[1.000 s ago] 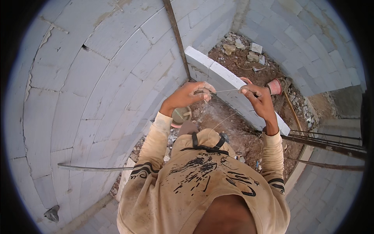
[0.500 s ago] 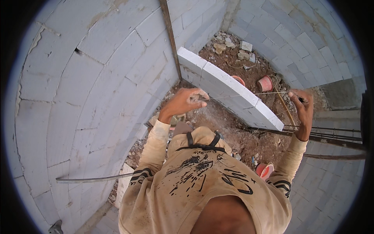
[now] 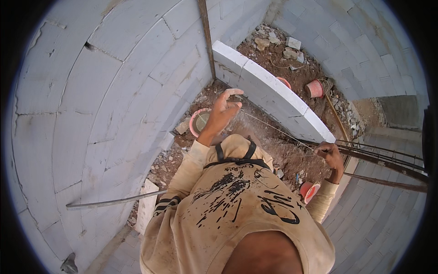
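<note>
A thin pale string [image 3: 279, 129] runs taut between my two hands, in front of the low block wall [image 3: 273, 107]. My left hand [image 3: 221, 114] has curled fingers with a gap between thumb and forefinger; the string's end meets it at the thumb side. Lower and to the right, my right hand [image 3: 331, 157] is closed, with the string's other end at its fingertips. Whatever else sits inside the right fist is hidden. Near my left wrist stands a round pinkish-red bucket [image 3: 195, 130], partly covered by the arm.
Tall grey block walls rise on the left [image 3: 109, 105] and far right [image 3: 365, 50]. Beyond the low wall lie rubble [image 3: 289, 52] and a red bucket [image 3: 315, 88]. Steel bars [image 3: 388, 157] jut in at right. Another red bucket [image 3: 310, 192] stands by my right forearm.
My right hand has come down and left, toward my body. My left hand has turned upward and shifted slightly. The string now slopes down to the right, and the bucket by my left wrist shows more.
</note>
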A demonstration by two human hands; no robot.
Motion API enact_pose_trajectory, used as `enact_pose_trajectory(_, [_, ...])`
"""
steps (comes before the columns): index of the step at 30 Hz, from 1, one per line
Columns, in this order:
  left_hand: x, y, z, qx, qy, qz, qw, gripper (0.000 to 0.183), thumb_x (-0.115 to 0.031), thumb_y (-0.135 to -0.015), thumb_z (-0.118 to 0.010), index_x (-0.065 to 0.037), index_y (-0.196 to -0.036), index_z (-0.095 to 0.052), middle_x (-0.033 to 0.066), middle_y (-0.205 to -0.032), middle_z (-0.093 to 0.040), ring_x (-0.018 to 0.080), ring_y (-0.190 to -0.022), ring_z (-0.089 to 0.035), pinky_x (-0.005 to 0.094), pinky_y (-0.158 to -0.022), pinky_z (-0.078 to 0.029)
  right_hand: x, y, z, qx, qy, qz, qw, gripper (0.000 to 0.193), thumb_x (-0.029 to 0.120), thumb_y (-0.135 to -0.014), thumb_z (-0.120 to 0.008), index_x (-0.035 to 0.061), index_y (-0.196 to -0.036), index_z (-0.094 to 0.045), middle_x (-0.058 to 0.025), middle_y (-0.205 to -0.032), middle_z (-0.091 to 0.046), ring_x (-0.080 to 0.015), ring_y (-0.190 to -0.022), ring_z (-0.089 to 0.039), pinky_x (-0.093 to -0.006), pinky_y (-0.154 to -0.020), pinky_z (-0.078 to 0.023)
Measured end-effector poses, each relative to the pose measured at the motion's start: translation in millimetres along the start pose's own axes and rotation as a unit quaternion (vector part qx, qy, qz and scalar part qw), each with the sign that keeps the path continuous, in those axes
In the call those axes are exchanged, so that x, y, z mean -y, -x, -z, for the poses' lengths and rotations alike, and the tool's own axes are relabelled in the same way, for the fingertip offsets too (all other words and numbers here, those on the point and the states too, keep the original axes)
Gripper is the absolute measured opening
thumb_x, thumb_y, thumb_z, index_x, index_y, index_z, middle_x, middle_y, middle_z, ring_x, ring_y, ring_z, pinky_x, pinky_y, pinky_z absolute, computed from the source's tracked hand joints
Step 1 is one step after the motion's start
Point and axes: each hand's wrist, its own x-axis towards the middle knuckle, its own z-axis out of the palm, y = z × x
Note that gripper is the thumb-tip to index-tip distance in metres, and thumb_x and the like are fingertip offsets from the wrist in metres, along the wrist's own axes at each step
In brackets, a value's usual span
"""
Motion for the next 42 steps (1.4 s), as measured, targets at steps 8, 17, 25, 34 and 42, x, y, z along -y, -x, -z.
enact_pose_trajectory(8, [-8.0, -8.5, -21.2, 0.06, 0.113, 0.043, 0.991, 0.037, -0.011, -0.099, -0.058, -0.007, -0.134, -0.051, -0.0091, -0.07, -0.036, 0.002, -0.059, -0.032, 0.0208, -0.053, -0.024, 60.8, -55.9, -54.0, -0.083, 0.11, 0.139, 0.981, 0.049, 0.021, -0.084, -0.077, 0.0035, -0.128, -0.065, -0.0205, -0.129, -0.064, -0.0381, -0.122, -0.059, -0.0433, -0.104, -0.045])
enact_pose_trajectory(17, [-6.8, -28.2, -17.3, 0.06, 0.134, 0.02, 0.989, 0.033, -0.013, -0.098, -0.061, -0.006, -0.129, -0.052, -0.0072, -0.077, -0.045, 0.0014, -0.062, -0.034, 0.0199, -0.054, -0.026, 159.2, -155.3, -130.3, 0.098, -0.198, 0.281, 0.934, 0.033, 0.019, -0.093, -0.073, 0.0017, -0.12, -0.067, -0.0119, -0.117, -0.071, -0.0258, -0.105, -0.066, -0.0383, -0.096, -0.048])
enact_pose_trajectory(25, [-3.4, -55.7, -6.6, 0.016, -0.183, -0.016, 0.983, 0.022, -0.025, -0.099, -0.065, -0.005, -0.107, -0.062, -0.0038, -0.084, -0.057, 0.0041, -0.07, -0.047, 0.0229, -0.061, -0.038, 171.4, -183.0, -95.1, 0.041, -0.083, 0.365, 0.926, 0.015, 0.01, -0.093, -0.07, -0.0041, -0.096, -0.071, -0.0115, -0.087, -0.072, -0.0215, -0.074, -0.066, -0.0356, -0.072, -0.052])
enact_pose_trajectory(34, [-5.7, -87.1, -8.6, 0.088, -0.211, -0.073, 0.971, 0.025, -0.027, -0.099, -0.066, -0.003, -0.099, -0.065, 0.0006, -0.087, -0.062, 0.0096, -0.082, -0.055, 0.0286, -0.073, -0.047, 168.0, -218.6, -87.5, 0.041, -0.089, 0.368, 0.925, 0.014, 0.01, -0.089, -0.072, -0.0016, -0.097, -0.072, -0.0147, -0.091, -0.073, -0.026, -0.08, -0.069, -0.036, -0.076, -0.052])
enact_pose_trajectory(42, [11.2, -103.3, 2.2, -0.025, -0.242, -0.097, 0.965, 0.024, -0.025, -0.099, -0.066, -0.001, -0.102, -0.065, 0.0047, -0.095, -0.065, 0.0137, -0.087, -0.058, 0.0309, -0.08, -0.047, 135.9, -240.8, -98.7, 0.201, -0.169, 0.254, 0.931, 0.01, 0.008, -0.091, -0.071, -0.0022, -0.093, -0.07, -0.0063, -0.08, -0.068, -0.0134, -0.077, -0.056, -0.0312, -0.074, -0.046])
